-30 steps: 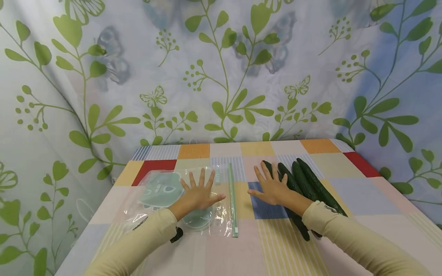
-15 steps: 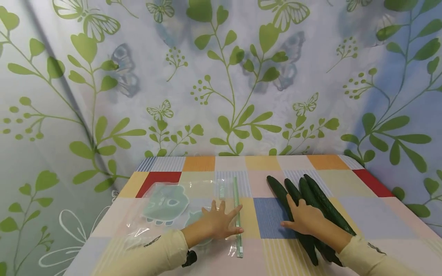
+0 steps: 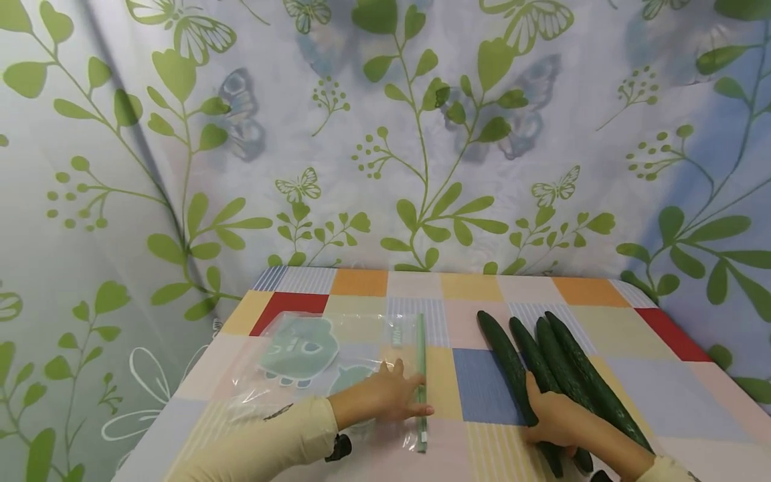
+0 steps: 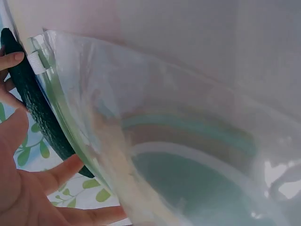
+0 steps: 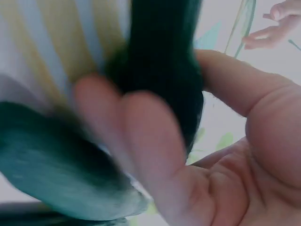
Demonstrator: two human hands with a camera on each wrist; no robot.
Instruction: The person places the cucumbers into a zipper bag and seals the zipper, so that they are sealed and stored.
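My right hand (image 3: 557, 418) grips the near part of the leftmost cucumber (image 3: 502, 351). In the right wrist view, fingers and thumb curl round that dark green cucumber (image 5: 162, 52), while another cucumber (image 5: 56, 165) lies beside it. A clear zip bag (image 3: 367, 329) with pale green cartoon prints lies flat at the left. Over its right side is my left hand (image 3: 391, 391), fingers spread loosely at the green zip strip (image 3: 421, 355). The left wrist view has the white slider (image 4: 36, 62) on the strip, with my left fingers (image 4: 59, 176) along the bag's edge.
More cucumbers (image 3: 593, 375) lie side by side to the right of the gripped one. A patchwork tablecloth (image 3: 476, 294) covers the table. Behind it hangs a curtain (image 3: 337, 221) printed with leaves and butterflies. A black band (image 3: 340, 447) is at my left wrist.
Both hands were spread flat, the left over the bag, the right by the cucumbers. The left has moved right to the zip strip; the right has come nearer and taken hold of the leftmost cucumber.
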